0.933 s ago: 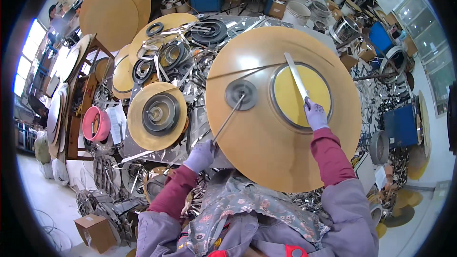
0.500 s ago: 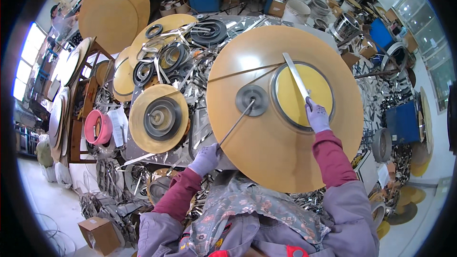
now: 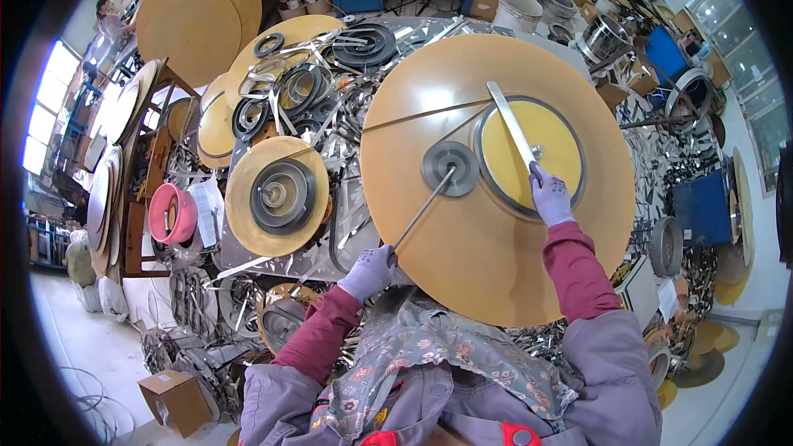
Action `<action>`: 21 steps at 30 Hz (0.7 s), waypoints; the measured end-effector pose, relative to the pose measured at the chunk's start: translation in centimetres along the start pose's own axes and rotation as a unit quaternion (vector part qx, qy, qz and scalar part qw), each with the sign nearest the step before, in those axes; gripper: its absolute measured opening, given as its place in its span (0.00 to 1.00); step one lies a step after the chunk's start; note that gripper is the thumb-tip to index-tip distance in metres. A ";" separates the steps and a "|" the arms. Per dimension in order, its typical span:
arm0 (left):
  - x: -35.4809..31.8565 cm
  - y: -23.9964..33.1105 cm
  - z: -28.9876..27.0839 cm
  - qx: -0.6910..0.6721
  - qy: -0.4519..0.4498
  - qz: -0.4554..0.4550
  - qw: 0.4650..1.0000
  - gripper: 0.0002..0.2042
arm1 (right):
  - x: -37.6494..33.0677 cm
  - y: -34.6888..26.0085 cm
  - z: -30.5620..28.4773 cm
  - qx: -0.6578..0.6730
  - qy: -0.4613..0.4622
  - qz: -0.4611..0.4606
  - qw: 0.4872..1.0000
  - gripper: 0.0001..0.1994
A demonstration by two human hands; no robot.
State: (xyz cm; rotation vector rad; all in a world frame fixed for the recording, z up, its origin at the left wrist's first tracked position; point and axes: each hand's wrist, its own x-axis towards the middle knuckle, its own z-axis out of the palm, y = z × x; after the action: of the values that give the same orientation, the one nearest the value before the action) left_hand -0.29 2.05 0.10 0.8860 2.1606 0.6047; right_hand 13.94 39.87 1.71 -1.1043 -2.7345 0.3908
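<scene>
A large tan round board [image 3: 462, 248] lies in front of me. On it sit a yellow disc ringed by a grey metal band [image 3: 545, 144] and a small grey metal hub [image 3: 450, 168] at the centre. My left hand [image 3: 368, 272], in a pale purple glove, grips a thin metal rod [image 3: 421, 211] that runs up to the hub. My right hand [image 3: 549, 196], also gloved, holds a flat metal strip [image 3: 510, 122] lying across the yellow disc.
To the left stands a smaller tan disc with a grey coil [image 3: 277, 194] and a pink spool [image 3: 172, 215]. Coils of metal strip [image 3: 363, 43] and more round boards [image 3: 198, 8] crowd the bench. A cardboard box [image 3: 173, 400] sits on the floor.
The metal hub has shifted slightly toward the yellow disc. Both hands keep their grips with only small movement.
</scene>
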 end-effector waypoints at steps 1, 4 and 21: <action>0.1 0.2 -0.1 0.007 -0.005 -0.004 1.000 0.11 | 0.0 0.1 0.0 -0.005 -0.003 0.006 1.000 0.16; 0.2 0.1 -0.1 -0.003 0.013 -0.007 1.000 0.11 | -0.1 0.3 -0.2 0.006 -0.008 0.011 1.000 0.16; -0.2 0.4 0.4 0.012 0.033 0.013 0.999 0.10 | -0.8 1.8 -0.4 0.004 0.000 0.022 1.000 0.17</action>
State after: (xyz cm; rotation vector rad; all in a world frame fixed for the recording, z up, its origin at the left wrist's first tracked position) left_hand 0.29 2.25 0.16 0.9213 2.2220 0.6303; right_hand 15.83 40.63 1.44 -1.1647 -2.7096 0.4088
